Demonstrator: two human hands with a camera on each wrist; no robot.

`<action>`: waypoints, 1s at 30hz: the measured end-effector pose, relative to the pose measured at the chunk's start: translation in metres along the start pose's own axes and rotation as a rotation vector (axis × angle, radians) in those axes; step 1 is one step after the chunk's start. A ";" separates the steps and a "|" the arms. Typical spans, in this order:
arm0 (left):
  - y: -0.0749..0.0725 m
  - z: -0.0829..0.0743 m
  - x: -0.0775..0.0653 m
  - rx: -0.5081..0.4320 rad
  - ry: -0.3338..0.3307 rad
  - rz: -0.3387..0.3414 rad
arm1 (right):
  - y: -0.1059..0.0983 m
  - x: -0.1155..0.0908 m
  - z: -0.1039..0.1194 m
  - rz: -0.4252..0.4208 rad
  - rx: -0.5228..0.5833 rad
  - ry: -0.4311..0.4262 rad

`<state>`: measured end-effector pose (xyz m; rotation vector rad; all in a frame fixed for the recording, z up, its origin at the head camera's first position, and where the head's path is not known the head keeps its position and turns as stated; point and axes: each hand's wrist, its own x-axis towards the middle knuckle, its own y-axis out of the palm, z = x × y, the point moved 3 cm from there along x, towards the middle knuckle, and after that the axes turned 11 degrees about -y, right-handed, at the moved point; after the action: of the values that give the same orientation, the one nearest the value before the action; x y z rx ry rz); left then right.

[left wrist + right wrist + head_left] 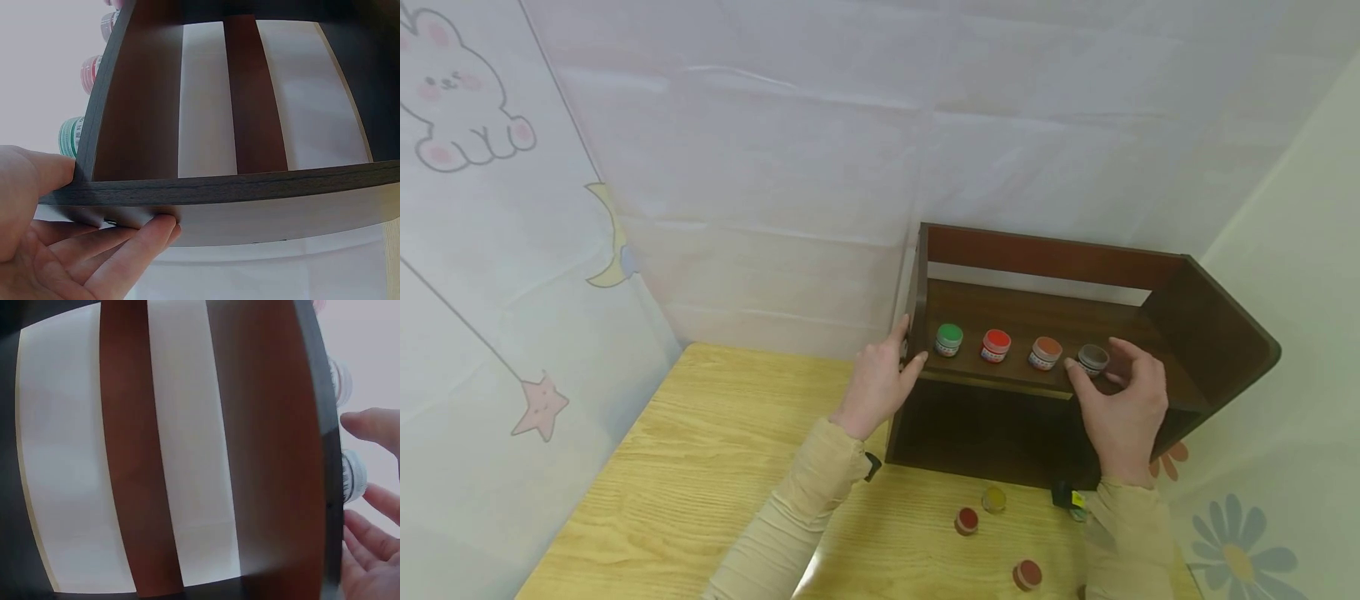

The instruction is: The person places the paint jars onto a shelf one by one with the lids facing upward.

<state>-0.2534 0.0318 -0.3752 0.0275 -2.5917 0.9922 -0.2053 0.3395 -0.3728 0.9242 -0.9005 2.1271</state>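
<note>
A dark brown wooden shelf [970,304] stands on the table, and four small paint jars line its upper board: green [949,340], red [996,345], orange-brown [1045,352] and dark grey [1092,359]. My left hand [880,379] grips the shelf's left side panel, thumb [53,172] at the front edge and fingers along the outer face. Around the dark grey jar, my right hand [1123,408] has its thumb and fingers spread. In the right wrist view the thumb [369,425] is apart from that jar [354,475], while a fingertip lies close against its other side.
On the wood-grain table [700,433], in front of the shelf, lie a yellow jar [994,499], a dark red jar [967,521] and another reddish jar [1027,574]. Another jar [1078,512] is partly hidden by the right sleeve. A pale sheeted wall [775,208] rises behind.
</note>
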 end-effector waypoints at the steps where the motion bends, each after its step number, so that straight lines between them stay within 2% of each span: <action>1: 0.000 0.000 0.000 -0.001 -0.002 0.002 | -0.001 0.000 0.001 -0.002 -0.004 -0.004; 8: -0.001 -0.001 -0.001 -0.008 0.001 -0.006 | -0.012 0.005 0.013 -0.048 0.010 -0.077; 18: 0.000 0.000 0.000 -0.008 0.002 -0.010 | -0.027 0.008 0.045 -0.046 0.032 -0.096; 25: 0.000 0.000 0.000 -0.013 -0.009 0.001 | -0.037 0.009 0.066 -0.024 0.141 -0.149; 30: 0.000 -0.001 0.000 -0.006 -0.008 0.007 | -0.043 0.009 0.090 -0.021 0.195 -0.169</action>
<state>-0.2530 0.0319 -0.3746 0.0213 -2.6037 0.9886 -0.1461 0.2960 -0.3052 1.2218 -0.7688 2.1715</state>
